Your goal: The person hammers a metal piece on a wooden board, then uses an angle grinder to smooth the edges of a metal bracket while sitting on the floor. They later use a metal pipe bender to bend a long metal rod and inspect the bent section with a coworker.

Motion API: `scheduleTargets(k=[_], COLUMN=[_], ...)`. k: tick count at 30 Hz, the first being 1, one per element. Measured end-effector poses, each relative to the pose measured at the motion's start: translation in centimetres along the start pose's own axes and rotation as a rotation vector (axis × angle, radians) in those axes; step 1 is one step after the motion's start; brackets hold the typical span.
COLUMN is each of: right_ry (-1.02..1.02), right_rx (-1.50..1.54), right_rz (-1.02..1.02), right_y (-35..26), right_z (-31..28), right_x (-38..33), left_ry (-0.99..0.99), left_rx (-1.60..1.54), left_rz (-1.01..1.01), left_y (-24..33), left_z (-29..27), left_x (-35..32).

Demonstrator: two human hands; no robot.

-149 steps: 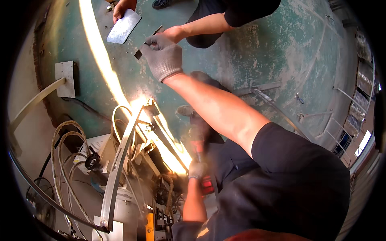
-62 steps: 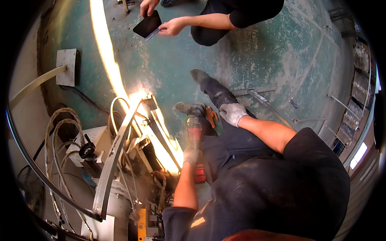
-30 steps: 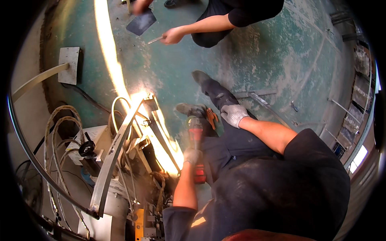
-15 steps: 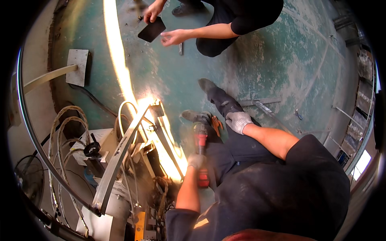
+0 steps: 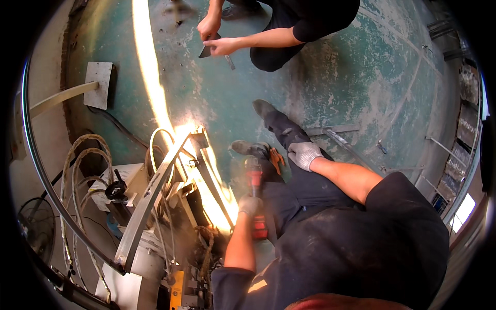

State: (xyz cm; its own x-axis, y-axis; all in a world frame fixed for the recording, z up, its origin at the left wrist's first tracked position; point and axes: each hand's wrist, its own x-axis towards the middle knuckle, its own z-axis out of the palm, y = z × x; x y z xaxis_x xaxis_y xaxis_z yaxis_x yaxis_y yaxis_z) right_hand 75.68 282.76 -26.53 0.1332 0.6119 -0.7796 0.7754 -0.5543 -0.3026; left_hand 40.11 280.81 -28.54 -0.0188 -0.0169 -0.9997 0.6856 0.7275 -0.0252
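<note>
My left hand [image 5: 250,205], in a grey glove, grips a red power tool [image 5: 254,175] that points away from me toward my shoe [image 5: 247,148], just right of a slanted metal frame [image 5: 155,196]. My gloved right hand [image 5: 304,154] rests on my raised knee with its fingers loosely curved and nothing in it. An orange-handled tool [image 5: 276,159] lies just left of that hand. I sit on a worn green floor [image 5: 361,77]. At the top, another person crouches, and both their hands [image 5: 214,41] hold a small dark flat piece.
A bright streak of light [image 5: 147,77] runs down the floor to the frame. Coiled cables [image 5: 82,170] and machine parts crowd the lower left, with a fan [image 5: 36,237] beside them. A grey plate [image 5: 98,85] stands at the left. Metal bars [image 5: 338,137] lie on the floor at the right.
The other person's hands have come together on the dark piece. My view has tilted slightly. My left hand stays on the red tool and my right hand stays on my knee.
</note>
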Motion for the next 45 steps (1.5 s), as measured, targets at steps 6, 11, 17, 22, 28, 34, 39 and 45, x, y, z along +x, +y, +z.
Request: scheduleTargets(k=[6, 11, 17, 22, 28, 34, 39, 45], right_ry=[0.011, 0.011, 0.012, -0.012, -0.002, -0.034, -0.035, -0.018], right_rx=[0.003, -0.012, -0.015, -0.035, -0.015, -0.026, -0.031, -0.032], right_rz=[-0.008, -0.019, -0.007, 0.005, -0.005, -0.008, 0.002, -0.022], right_y=[0.2, 0.5, 0.4, 0.2, 0.3, 0.4, 0.2, 0.4], right_z=[0.2, 0.3, 0.0, -0.5, -0.8, -1.0, -1.3, -1.6], right_x=[-0.1, 0.1, 0.1, 0.0, -0.1, -0.1, 0.1, 0.1], left_ry=[0.007, 0.023, 0.062, 0.048, 0.06, 0.054, 0.074, 0.087], left_rx=[0.066, 0.012, 0.088, 0.001, 0.058, 0.055, 0.097, 0.096], left_rz=[0.007, -0.003, -0.002, -0.018, -0.008, -0.02, -0.003, -0.025], left_y=[1.1, 2.5, 4.3, 1.6, 1.7, 4.1, 4.5, 5.6], left_z=[0.0, 0.0, -0.3, -0.2, -0.2, -0.2, 0.0, -0.4], left_x=[-1.2, -2.8, -4.0, -1.2, -1.3, -4.0, -4.2, -4.9])
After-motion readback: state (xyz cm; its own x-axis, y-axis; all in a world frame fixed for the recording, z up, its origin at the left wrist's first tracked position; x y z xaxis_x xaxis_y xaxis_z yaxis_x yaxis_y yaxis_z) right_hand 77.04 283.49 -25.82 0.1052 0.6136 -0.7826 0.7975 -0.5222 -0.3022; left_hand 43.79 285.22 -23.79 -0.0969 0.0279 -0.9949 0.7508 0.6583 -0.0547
